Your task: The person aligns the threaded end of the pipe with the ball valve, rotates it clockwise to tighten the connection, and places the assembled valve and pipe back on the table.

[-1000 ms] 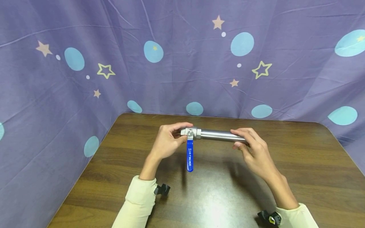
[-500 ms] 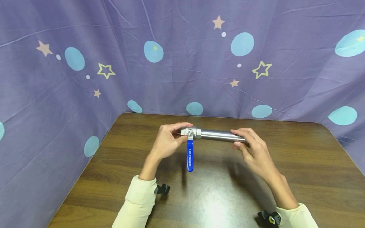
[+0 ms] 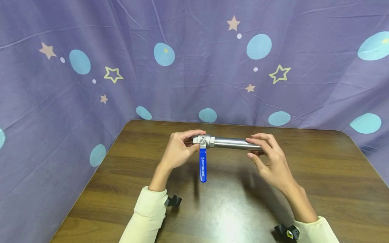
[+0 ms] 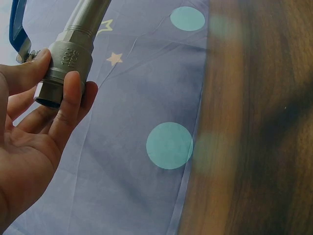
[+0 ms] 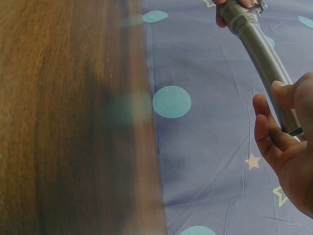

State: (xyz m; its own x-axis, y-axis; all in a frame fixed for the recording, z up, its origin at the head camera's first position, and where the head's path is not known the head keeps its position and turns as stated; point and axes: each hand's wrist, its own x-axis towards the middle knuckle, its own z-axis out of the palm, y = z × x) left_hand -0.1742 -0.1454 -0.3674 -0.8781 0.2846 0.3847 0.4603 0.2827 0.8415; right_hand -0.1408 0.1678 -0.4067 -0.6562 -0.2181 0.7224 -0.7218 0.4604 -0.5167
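A metal ball valve (image 3: 207,139) with a blue lever handle (image 3: 203,165) is held above the table by my left hand (image 3: 176,152). Its thumb and fingers pinch the valve body, seen also in the left wrist view, where the open threaded end shows. From the valve's hex end a smooth steel pipe (image 3: 231,143) runs to the right, in line with it. My right hand (image 3: 275,162) is around the pipe's far end, fingertips on top and thumb just below the lower edge. In the right wrist view the pipe's end (image 5: 296,131) shows between the thumb and fingers.
The brown wooden table (image 3: 121,189) has rounded back corners. A purple curtain (image 3: 188,87) with stars and blue spots hangs behind it and along the left side. Black wrist mounts (image 3: 173,201) sit at both pale sleeves.
My right thumb has come down a little from the pipe's underside, and the right fingers have lifted and spread slightly. The left hand and the valve stay in place.
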